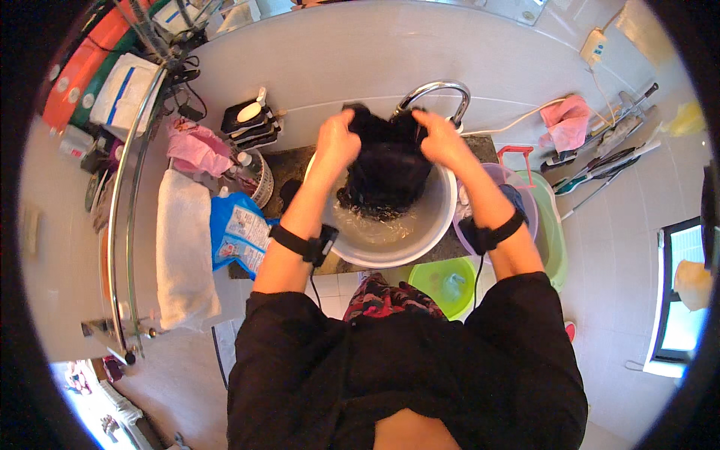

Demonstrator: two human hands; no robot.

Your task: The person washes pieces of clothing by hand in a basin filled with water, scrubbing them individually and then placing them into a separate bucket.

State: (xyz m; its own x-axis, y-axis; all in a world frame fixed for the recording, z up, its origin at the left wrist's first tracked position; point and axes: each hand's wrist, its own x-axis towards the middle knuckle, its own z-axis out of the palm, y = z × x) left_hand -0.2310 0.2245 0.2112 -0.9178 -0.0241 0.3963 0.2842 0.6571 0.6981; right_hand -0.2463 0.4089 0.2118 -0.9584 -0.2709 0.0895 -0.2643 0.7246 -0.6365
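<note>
A dark wet cloth item (388,169) hangs between my two hands, its lower edge in the water of a white basin (451,208). My left hand (337,140) grips its upper left corner, fingers closed on the fabric. At the upper right corner, my right hand (441,138) pinches the same cloth. The water around the lower edge is rippled. Behind the cloth and my right hand, a curved chrome faucet (444,85) rises at the back of the basin. What kind of garment or cloth it is, I cannot tell.
A blue printed bag (239,228), a white towel (183,253) and a soap rack (250,121) are on the left. To the right stand a purple basin (531,211) with cloths and a green tub (554,242). A lime-green basin (441,292) is below the counter.
</note>
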